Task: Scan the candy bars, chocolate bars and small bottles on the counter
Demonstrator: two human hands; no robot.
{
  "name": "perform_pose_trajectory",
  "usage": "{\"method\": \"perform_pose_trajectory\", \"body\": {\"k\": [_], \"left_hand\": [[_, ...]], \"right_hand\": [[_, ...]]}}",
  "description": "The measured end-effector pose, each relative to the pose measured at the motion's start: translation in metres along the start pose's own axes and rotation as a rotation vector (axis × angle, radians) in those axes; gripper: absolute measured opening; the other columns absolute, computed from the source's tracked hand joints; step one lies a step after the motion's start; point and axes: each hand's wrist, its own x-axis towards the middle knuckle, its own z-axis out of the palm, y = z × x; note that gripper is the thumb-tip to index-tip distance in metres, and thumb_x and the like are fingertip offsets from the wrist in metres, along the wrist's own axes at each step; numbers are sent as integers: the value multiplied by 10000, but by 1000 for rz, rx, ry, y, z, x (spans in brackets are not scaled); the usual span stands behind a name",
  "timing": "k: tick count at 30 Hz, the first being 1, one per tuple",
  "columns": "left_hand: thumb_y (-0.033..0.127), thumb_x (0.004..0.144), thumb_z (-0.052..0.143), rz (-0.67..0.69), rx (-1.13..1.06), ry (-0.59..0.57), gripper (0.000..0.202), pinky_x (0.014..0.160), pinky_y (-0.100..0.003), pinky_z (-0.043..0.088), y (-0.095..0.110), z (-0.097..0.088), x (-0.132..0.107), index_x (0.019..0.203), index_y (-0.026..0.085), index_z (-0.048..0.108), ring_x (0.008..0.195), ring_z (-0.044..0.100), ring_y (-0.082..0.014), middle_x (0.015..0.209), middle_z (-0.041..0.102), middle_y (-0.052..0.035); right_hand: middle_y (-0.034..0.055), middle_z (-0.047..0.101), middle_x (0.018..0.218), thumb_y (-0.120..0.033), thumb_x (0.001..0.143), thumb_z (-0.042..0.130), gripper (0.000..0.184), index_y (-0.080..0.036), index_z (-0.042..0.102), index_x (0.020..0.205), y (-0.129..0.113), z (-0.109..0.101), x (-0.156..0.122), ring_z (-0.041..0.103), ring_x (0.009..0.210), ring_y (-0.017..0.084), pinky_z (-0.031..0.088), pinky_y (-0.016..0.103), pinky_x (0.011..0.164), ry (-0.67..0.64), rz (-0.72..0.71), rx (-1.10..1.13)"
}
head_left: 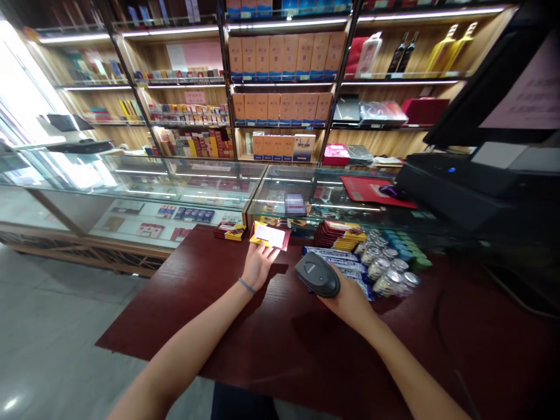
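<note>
My left hand (pixel 258 265) holds a flat red and yellow packet (pixel 270 236) with a white label on it, just above the far edge of the dark red wooden counter (pixel 175 303). My right hand (pixel 347 297) grips a black handheld barcode scanner (pixel 317 274), its head tilted toward the packet. Just beyond the scanner lie blue-wrapped bars (pixel 345 268), with a stack of red and yellow packets (pixel 339 234) behind them. Glass jars with silver lids (pixel 385 271) stand to the right. A smaller stack of packets (pixel 230 231) lies left of my left hand.
A glass display case (pixel 184 181) runs along the counter's far side, with lit shelves of boxes and bottles (pixel 280 58) behind it. A black cash register (pixel 455 181) and a red mat (pixel 371 191) sit at the right. Grey floor lies to the left.
</note>
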Motion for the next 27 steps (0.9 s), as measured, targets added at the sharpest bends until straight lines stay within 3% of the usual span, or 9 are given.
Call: {"method": "perform_pose_trajectory", "body": {"k": [4, 9, 15, 17, 21, 27], "left_hand": [[303, 955, 538, -9, -68, 13, 310, 1021, -457, 522, -3, -3, 1, 1261, 299, 494, 1136, 649, -178, 1282, 636, -67], [387, 879, 651, 65, 53, -36, 367, 987, -448, 537, 0, -5, 3, 1206, 278, 526, 1109, 663, -200, 1254, 654, -62], [428, 805, 739, 41, 104, -41, 410, 859, -353, 571, 19, 12, 14, 1093, 197, 559, 950, 708, -185, 1101, 716, -76], [448, 808, 729, 64, 166, -55, 401, 810, -339, 576, 24, 24, 23, 1069, 182, 581, 874, 718, -184, 1038, 734, -74], [430, 859, 667, 260, 431, -98, 316, 797, -331, 562, 31, 62, 41, 1057, 185, 643, 883, 724, -218, 976, 756, -70], [299, 978, 524, 572, 1262, -232, 234, 786, -304, 521, 24, 134, 44, 1175, 244, 638, 909, 727, -229, 996, 760, -60]], "right_hand": [[47, 739, 822, -355, 775, 643, 440, -271, 500, 1182, -2, -4, 1, 734, 933, 354, 520, 372, 711, 20, 5, 63], [24, 748, 834, -318, 759, 653, 407, -285, 505, 1137, -8, -13, 3, 747, 845, 308, 512, 324, 659, 64, 28, 133], [26, 763, 893, -324, 727, 697, 490, -286, 540, 1190, -1, -33, 6, 737, 908, 302, 541, 369, 768, 229, 80, 254], [34, 765, 917, -326, 731, 699, 509, -280, 541, 1212, 8, -43, 7, 733, 929, 304, 547, 391, 793, 276, 99, 285], [62, 762, 955, -324, 725, 707, 488, -251, 573, 1188, 31, -65, 9, 727, 926, 292, 561, 388, 785, 413, 93, 314], [94, 760, 935, -436, 758, 706, 529, -193, 578, 1210, 49, -102, 3, 725, 865, 288, 561, 388, 737, 569, 159, 357]]}}
